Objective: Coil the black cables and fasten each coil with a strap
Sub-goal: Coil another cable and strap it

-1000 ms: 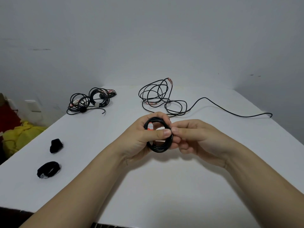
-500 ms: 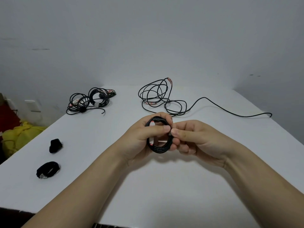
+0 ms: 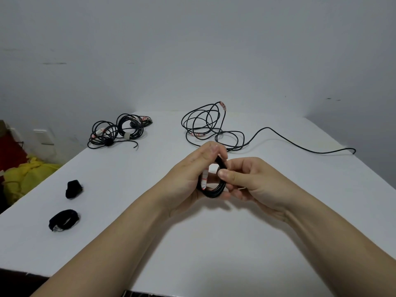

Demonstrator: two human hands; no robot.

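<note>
The person's two bare forearms reach in from the lower edge over a white table [image 3: 192, 243] and meet above its middle. Between the hands is a small coil of black cable [image 3: 214, 192], held clear of the tabletop. The left hand [image 3: 188, 176] holds the coil from its left side, its fingers lying close together and curved over the top of the loop. The right hand [image 3: 255, 181] pinches the right side of the coil between thumb and curled fingers. A white paper label [image 3: 204, 179] with red marks is wrapped round the coil on the left; the marks are too small to read.

Well to the left lies a black strap rolled into a ring [image 3: 63, 220], and just beyond it a second black strap [image 3: 73, 189], bunched up. Off the table's left edge sits a yellow cloth [image 3: 23, 181].

Farther back on the left rests a bundle of coiled black cables [image 3: 108, 142], bound with a pale strap [image 3: 127, 135]. Behind the hands a loose black cable [image 3: 198, 134] sprawls in open loops, its tail running right. A pale tag [image 3: 223, 106] on its top loop bears red letters, possibly "TV".
</note>
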